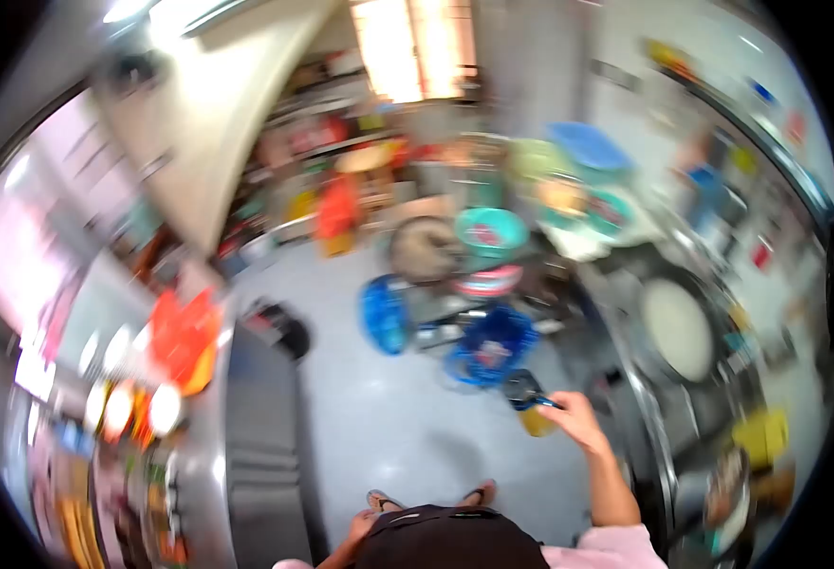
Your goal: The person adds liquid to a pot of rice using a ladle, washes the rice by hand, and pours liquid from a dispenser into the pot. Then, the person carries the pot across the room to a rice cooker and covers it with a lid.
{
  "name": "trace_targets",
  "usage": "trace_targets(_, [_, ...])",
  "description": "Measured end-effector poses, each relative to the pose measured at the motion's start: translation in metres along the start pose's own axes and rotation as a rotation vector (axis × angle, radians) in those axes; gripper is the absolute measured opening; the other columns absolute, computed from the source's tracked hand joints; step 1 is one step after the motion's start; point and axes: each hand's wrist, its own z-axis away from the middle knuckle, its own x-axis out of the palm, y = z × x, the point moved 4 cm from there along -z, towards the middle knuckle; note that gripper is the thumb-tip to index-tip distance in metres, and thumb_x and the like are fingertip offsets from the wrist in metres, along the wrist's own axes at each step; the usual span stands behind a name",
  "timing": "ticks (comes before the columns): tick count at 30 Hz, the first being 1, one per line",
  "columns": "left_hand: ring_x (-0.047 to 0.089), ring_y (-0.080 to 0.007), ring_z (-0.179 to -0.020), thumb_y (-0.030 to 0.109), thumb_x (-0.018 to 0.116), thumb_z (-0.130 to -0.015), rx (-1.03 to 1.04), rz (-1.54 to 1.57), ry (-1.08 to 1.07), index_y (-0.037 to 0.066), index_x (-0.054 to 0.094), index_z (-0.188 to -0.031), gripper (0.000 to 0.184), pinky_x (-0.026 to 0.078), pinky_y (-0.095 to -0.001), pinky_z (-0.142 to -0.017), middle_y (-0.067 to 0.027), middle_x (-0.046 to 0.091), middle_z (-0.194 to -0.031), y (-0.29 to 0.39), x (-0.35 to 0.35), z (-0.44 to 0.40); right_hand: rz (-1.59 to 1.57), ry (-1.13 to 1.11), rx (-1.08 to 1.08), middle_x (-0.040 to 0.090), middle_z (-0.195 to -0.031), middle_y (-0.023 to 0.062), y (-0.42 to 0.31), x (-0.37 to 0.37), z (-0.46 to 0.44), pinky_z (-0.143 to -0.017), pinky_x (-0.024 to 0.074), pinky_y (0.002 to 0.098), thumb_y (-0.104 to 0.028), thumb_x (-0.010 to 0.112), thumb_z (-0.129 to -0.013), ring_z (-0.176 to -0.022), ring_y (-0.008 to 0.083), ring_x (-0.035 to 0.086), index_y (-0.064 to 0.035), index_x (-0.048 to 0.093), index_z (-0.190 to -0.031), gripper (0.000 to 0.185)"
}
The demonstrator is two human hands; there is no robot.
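Note:
My right hand (578, 420) stretches forward over the floor, its fingers closed on a handle. The handle belongs to a dark, blue-tinged scoop-like utensil (523, 389), too blurred to name more exactly. Just beneath it is a yellow object (536, 423); whether it touches the utensil or the hand I cannot tell. A blue plastic basket (495, 346) sits just beyond the utensil. My left hand (363, 524) hangs low by the dark apron (445, 541), and its fingers are smeared.
At right, a wok with whitish contents (678, 327) stands on the stove. A steel counter (203, 455) bearing orange bags (182, 332) runs along the left. Ahead are a blue basin (384, 315), a teal basin (491, 233) and a stool (365, 161). Grey floor (379, 408) lies between.

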Motion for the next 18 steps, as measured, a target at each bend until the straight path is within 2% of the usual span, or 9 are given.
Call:
trace_targets(1, [0.068, -0.0252, -0.092, 0.030, 0.067, -0.088, 0.055, 0.006, -0.010, 0.004, 0.065, -0.118, 0.040, 0.053, -0.0362, -0.085, -0.0166, 0.070, -0.104, -0.022, 0.002, 0.002, 0.028, -0.065, -0.024, 0.059, -0.068, -0.0025, -0.023, 0.024, -0.009, -0.057, 0.0407, 0.0279, -0.020, 0.070, -0.082, -0.066, 0.0069, 0.051, -0.0025, 0.066, -0.077, 0.019])
trace_targets(3, [0.067, -0.0263, -0.098, 0.032, 0.066, -0.089, 0.173, 0.096, 0.043, 0.008, 0.065, -0.121, 0.040, 0.051, -0.0372, -0.089, -0.0162, 0.070, -0.107, -0.055, -0.010, 0.020, -0.030, -0.165, -0.111, 0.056, -0.068, -0.0040, -0.058, 0.085, -0.033, -0.056, 0.0379, 0.0244, -0.010, 0.069, -0.081, -0.063, 0.0046, 0.048, -0.0018, 0.062, -0.074, 0.012])
trace_targets(4, [0.066, -0.0265, -0.100, 0.032, 0.065, -0.089, 0.078, 0.188, 0.092, 0.008, 0.064, -0.123, 0.041, 0.051, -0.0372, -0.090, -0.0166, 0.070, -0.108, -0.079, -0.017, 0.037, -0.069, -0.218, -0.135, 0.054, -0.067, -0.0044, -0.093, 0.117, -0.034, -0.056, 0.0365, 0.0231, -0.008, 0.068, -0.081, -0.063, 0.0036, 0.047, -0.0025, 0.061, -0.073, 0.012])
trace_targets(5, [0.066, -0.0267, -0.101, 0.032, 0.065, -0.090, -0.003, 0.278, 0.129, 0.007, 0.063, -0.124, 0.042, 0.050, -0.0373, -0.091, -0.0170, 0.069, -0.109, -0.099, -0.026, 0.051, 0.023, -0.263, -0.167, 0.054, -0.067, -0.0041, -0.118, 0.152, -0.041, -0.056, 0.0364, 0.0232, -0.008, 0.067, -0.081, -0.062, 0.0037, 0.047, -0.0030, 0.060, -0.073, 0.012])
trace_targets(9, [0.065, -0.0266, -0.104, 0.031, 0.064, -0.090, -0.237, 0.448, 0.206, 0.005, 0.059, -0.129, 0.047, 0.049, -0.0364, -0.093, -0.0180, 0.069, -0.112, -0.176, -0.077, 0.096, -0.014, -0.505, -0.294, 0.051, -0.062, -0.0044, -0.227, 0.305, -0.038, -0.053, 0.0336, 0.0236, -0.013, 0.067, -0.083, -0.058, 0.0038, 0.043, -0.0006, 0.059, -0.072, 0.018])
trace_targets(13, [0.061, -0.0299, -0.113, 0.034, 0.064, -0.088, -0.334, 0.587, 0.358, 0.004, 0.058, -0.131, 0.053, 0.046, -0.0387, -0.098, -0.0213, 0.065, -0.118, -0.286, -0.082, 0.134, 0.000, -0.789, -0.441, 0.052, -0.065, -0.0044, -0.327, 0.459, -0.006, -0.056, 0.0346, 0.0239, -0.013, 0.067, -0.084, -0.062, 0.0046, 0.044, 0.0011, 0.060, -0.075, 0.017])
trace_targets(15, [0.058, -0.0334, -0.117, 0.036, 0.064, -0.086, -0.440, 0.619, 0.369, 0.006, 0.060, -0.129, 0.052, 0.044, -0.0392, -0.101, -0.0217, 0.062, -0.125, -0.320, -0.079, 0.165, 0.059, -0.930, -0.556, 0.051, -0.067, -0.0032, -0.392, 0.524, 0.030, -0.059, 0.0376, 0.0253, -0.014, 0.068, -0.085, -0.064, 0.0066, 0.045, 0.0024, 0.062, -0.082, 0.018])
trace_targets(17, [0.057, -0.0353, -0.119, 0.031, 0.062, -0.086, -0.520, 0.658, 0.440, 0.007, 0.065, -0.122, 0.043, 0.046, -0.0391, -0.099, -0.0198, 0.062, -0.126, -0.347, -0.067, 0.189, 0.130, -1.061, -0.652, 0.051, -0.068, -0.0016, -0.441, 0.589, 0.056, -0.060, 0.0388, 0.0260, -0.016, 0.068, -0.086, -0.066, 0.0077, 0.045, 0.0014, 0.063, -0.085, 0.018])
trace_targets(18, [0.061, -0.0305, -0.109, 0.029, 0.062, -0.087, -0.481, 0.617, 0.450, 0.006, 0.066, -0.112, 0.034, 0.048, -0.0382, -0.092, -0.0148, 0.065, -0.115, -0.354, -0.063, 0.198, 0.119, -1.128, -0.710, 0.051, -0.068, -0.0011, -0.463, 0.622, 0.068, -0.061, 0.0392, 0.0264, -0.017, 0.067, -0.087, -0.067, 0.0082, 0.045, 0.0011, 0.063, -0.086, 0.019])
